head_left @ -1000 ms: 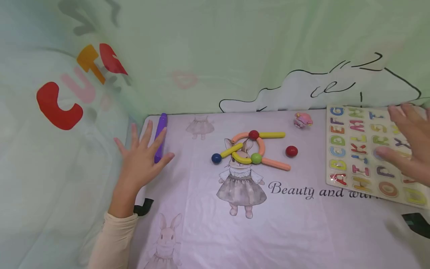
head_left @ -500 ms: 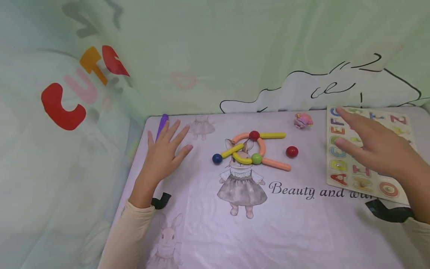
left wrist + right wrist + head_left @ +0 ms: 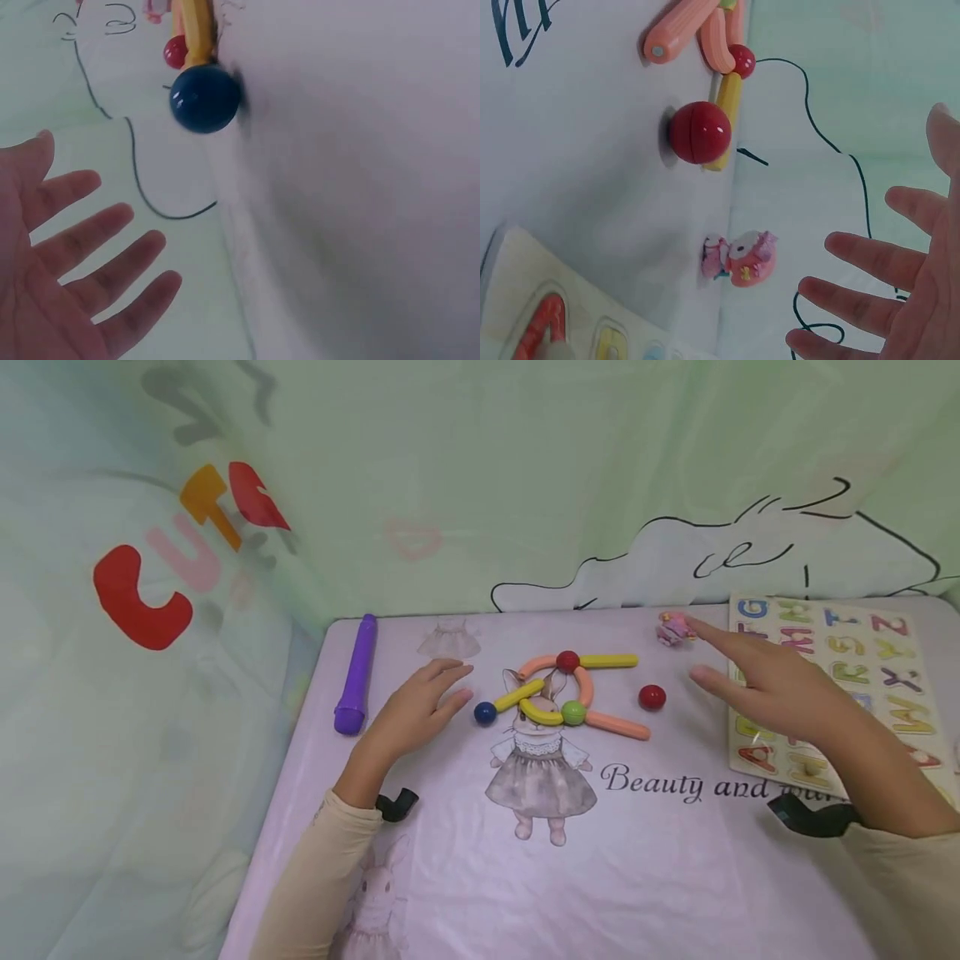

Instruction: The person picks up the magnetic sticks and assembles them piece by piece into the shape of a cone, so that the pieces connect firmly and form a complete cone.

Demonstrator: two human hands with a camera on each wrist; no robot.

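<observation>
On the table lies a joined set of magnetic rods and balls: a blue ball [image 3: 485,713], a green ball [image 3: 573,713], a red ball [image 3: 567,662], straight yellow and orange rods [image 3: 617,726], and curved pieces. A loose red ball [image 3: 700,133] sits to its right. My left hand [image 3: 420,710] hovers just left of the blue ball, fingers relaxed, touching nothing. Over the left part of the alphabet board [image 3: 900,647] my right hand [image 3: 780,689] is held up with fingers extended, holding nothing. Its fingertips come near a small pink figurine [image 3: 742,257] in the head view.
A purple toy microphone [image 3: 356,681] lies by the table's left edge. Green printed cloth [image 3: 450,485] hangs behind the table, and pale cloth [image 3: 150,760] hangs on the left. The tablecloth [image 3: 637,877] carries printed rabbits and lettering.
Both hands have moved inward toward the rods and balls, the left one rightward and the right one leftward. The microphone is now uncovered. The toys have stayed in place.
</observation>
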